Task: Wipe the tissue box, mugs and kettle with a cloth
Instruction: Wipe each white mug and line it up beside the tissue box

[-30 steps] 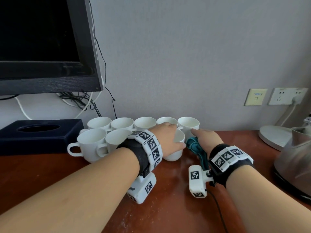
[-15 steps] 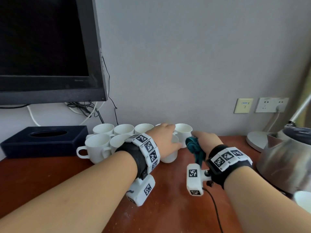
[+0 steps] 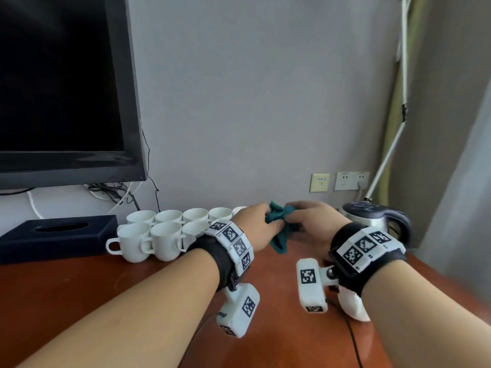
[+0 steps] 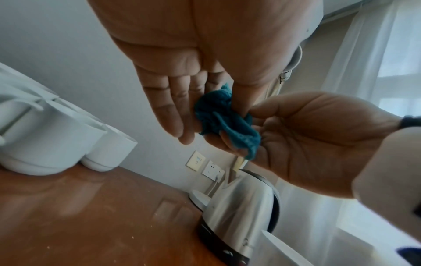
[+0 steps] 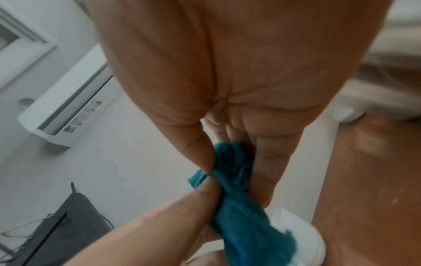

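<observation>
- Cloth pinched betw. left hand and right hand, above table.
- Mugs regrouped; judged wiped.
- Kettle judged pending.

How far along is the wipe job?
Done: nothing shows as wiped; cleanliness can't be judged. The white ceramic mugs sit clustered beside the dark blue tissue box. In hand: the left hand and right hand both pinch the crumpled teal cloth above the wooden table, touching none of the items. Left: the steel kettle on the right looks like the likely next target.
</observation>
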A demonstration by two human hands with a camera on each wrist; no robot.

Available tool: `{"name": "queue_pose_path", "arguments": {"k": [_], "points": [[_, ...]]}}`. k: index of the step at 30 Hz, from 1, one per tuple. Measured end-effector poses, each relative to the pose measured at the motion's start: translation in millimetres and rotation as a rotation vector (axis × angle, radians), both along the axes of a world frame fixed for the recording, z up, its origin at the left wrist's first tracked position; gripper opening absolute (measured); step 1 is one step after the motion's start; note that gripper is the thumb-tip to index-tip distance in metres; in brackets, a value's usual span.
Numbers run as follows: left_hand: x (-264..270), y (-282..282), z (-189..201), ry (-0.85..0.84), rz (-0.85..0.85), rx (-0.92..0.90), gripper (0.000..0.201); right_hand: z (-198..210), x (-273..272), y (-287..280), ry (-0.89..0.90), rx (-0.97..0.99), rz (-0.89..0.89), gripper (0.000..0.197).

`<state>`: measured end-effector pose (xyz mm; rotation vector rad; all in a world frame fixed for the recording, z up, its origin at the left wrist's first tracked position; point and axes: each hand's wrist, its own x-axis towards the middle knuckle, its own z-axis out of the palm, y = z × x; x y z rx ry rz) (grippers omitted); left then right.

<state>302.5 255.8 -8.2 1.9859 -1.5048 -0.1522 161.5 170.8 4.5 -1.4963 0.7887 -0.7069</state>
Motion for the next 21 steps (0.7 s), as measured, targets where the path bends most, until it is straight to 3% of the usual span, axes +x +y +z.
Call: {"name": "queue_pose_path", "arguments": {"k": [4, 8, 13, 17, 21], "points": [[-33.2, -3.1, -7.0, 0.078, -0.067, 0.018, 0.033, 1.3, -44.2, 5.0, 0.064, -0.089, -0.106, 0.014], [-56.9, -2.1, -14.4, 0.12, -0.107, 0.125, 0.056, -0.3, -80.8, 1.9, -0.039, -0.064, -0.25, 0.009], [-70.8, -4.2, -42.1, 0.112, -0.114, 0.229, 0.03, -6.9, -121.4, -1.8, -0.22, 0.062, -0.326, 0.006], [-79.4, -9.9, -61.1, 0.12, -0.113, 0.281, 0.028, -13.9, -148.5, -2.6, -0.284, 0.097, -0.337, 0.006], [-94.2, -16.9, -71.3, 0.181, -0.131, 0.292, 0.028, -25.8, -169.4, -8.9, -0.244, 0.034, -0.395, 0.018]]}}
